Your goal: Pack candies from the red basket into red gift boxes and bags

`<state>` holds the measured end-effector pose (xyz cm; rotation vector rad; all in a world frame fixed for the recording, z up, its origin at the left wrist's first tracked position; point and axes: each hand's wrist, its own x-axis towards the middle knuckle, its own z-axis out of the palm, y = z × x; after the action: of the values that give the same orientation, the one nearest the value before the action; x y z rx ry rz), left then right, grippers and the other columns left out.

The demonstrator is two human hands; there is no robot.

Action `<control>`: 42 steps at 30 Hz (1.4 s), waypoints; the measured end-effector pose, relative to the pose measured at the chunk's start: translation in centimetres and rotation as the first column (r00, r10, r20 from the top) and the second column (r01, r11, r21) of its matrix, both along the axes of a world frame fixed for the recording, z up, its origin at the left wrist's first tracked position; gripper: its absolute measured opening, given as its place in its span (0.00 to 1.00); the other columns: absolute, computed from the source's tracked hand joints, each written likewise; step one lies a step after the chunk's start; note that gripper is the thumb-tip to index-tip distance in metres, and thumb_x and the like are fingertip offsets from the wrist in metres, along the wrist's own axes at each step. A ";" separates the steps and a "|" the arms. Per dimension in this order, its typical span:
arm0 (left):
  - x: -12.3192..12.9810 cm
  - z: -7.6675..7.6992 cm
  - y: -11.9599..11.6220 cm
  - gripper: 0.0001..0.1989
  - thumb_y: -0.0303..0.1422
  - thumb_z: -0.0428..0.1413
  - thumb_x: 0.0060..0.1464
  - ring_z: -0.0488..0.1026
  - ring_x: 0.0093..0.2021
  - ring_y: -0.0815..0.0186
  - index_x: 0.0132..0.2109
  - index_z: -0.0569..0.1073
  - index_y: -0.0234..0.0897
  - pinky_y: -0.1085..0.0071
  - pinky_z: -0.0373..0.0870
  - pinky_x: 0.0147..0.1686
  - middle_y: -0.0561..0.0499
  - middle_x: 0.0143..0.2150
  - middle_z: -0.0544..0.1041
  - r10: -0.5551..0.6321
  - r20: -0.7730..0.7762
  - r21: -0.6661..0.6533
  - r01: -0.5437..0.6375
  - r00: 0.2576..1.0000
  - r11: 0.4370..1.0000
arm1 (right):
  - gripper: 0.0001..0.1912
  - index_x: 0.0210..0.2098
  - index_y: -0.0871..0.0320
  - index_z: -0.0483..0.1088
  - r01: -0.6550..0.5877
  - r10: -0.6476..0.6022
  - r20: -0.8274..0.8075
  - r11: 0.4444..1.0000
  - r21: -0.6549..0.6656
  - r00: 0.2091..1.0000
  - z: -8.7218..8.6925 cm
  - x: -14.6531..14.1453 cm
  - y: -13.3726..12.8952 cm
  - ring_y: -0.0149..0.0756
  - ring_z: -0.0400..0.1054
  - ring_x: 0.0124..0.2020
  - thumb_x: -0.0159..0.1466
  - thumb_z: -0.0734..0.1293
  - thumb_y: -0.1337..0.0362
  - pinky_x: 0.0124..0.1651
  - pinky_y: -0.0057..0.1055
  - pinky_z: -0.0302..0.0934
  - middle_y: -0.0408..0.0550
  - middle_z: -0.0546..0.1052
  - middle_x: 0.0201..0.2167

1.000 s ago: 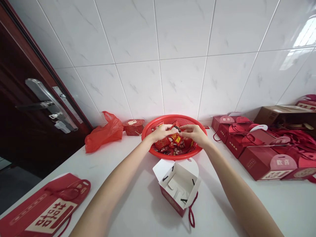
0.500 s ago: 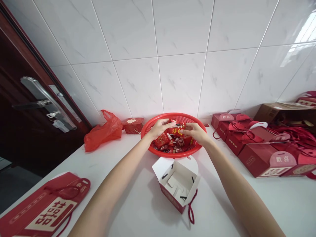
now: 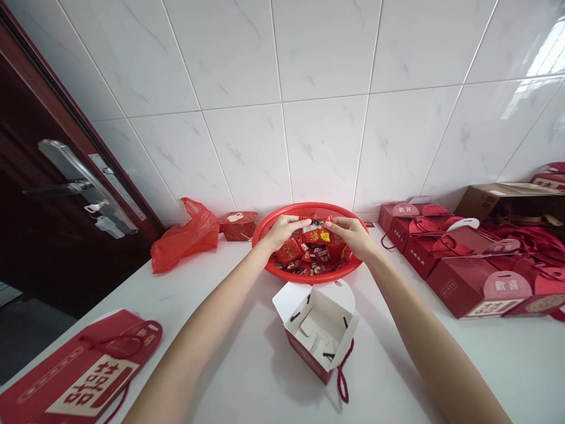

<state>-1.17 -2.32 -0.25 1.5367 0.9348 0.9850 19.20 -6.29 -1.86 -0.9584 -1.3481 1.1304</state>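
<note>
Both hands are over a red plastic basket [image 3: 260,235] heaped with red-wrapped candies [image 3: 309,259]. My left hand [image 3: 285,229] and my right hand [image 3: 348,232] pinch a small wrapped candy [image 3: 317,224] between thumbs and fingertips, one at each end. Its exact shape is partly covered by the fingers. Just below lies a red packet [image 3: 316,237] with yellow print. In front of the basket stands an open box [image 3: 315,330], white inside and red outside, its flaps up and a dark red cord hanging at its right; no candies show in it.
Several closed red gift boxes [image 3: 468,285] line the right side, near a brown carton [image 3: 485,200]. A red plastic bag [image 3: 185,238] and small red box [image 3: 238,227] are by the wall. Another red box [image 3: 79,371] lies front left, near the door [image 3: 35,194].
My fingertips have shifted slightly at the candy, and the right-hand fingers are drawn closer to its upper edge. The yellow-printed packet below shows more fully. The open box stays put.
</note>
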 end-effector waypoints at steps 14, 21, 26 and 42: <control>0.4 -0.1 -0.1 0.22 0.50 0.70 0.41 0.78 0.34 0.62 0.31 0.81 0.34 0.64 0.74 0.43 0.48 0.32 0.82 -0.244 -0.002 -0.159 0.240 0.970 0.958 | 0.22 0.22 0.57 0.76 0.109 -0.147 -0.337 0.986 -0.130 0.930 0.3 -0.1 0.3 0.34 0.70 0.26 0.40 0.81 0.48 0.27 0.30 0.64 0.44 0.77 0.23; 0.3 -0.3 0.4 0.26 0.52 0.70 0.40 0.79 0.33 0.63 0.36 0.81 0.33 0.63 0.75 0.46 0.47 0.35 0.83 -0.190 0.058 -0.078 0.194 0.980 0.978 | 0.22 0.32 0.57 0.79 0.002 -0.025 -0.321 0.997 -0.073 0.947 0.2 0.0 0.2 0.38 0.75 0.32 0.44 0.81 0.49 0.36 0.32 0.70 0.46 0.81 0.32; 0.2 -0.6 0.6 0.24 0.50 0.65 0.49 0.80 0.41 0.58 0.42 0.81 0.34 0.61 0.74 0.50 0.45 0.41 0.84 -0.245 -0.092 -0.068 0.239 0.965 0.969 | 0.20 0.33 0.57 0.79 0.020 -0.050 -0.371 0.996 -0.083 0.927 0.2 0.0 0.4 0.38 0.76 0.34 0.44 0.81 0.54 0.40 0.33 0.71 0.46 0.82 0.33; 0.9 -0.6 0.2 0.18 0.24 0.61 0.48 0.70 0.60 0.44 0.48 0.80 0.36 0.55 0.69 0.56 0.34 0.57 0.76 0.233 -0.972 0.236 0.185 0.036 0.954 | 0.18 0.30 0.55 0.75 0.120 -0.147 -0.405 0.989 -0.092 0.902 -0.2 0.0 0.7 0.41 0.76 0.35 0.45 0.78 0.53 0.40 0.34 0.69 0.44 0.81 0.30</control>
<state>-0.28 -2.08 -0.83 2.5509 1.8433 -0.2786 19.22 -5.57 -2.04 -0.7889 -0.8954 1.1958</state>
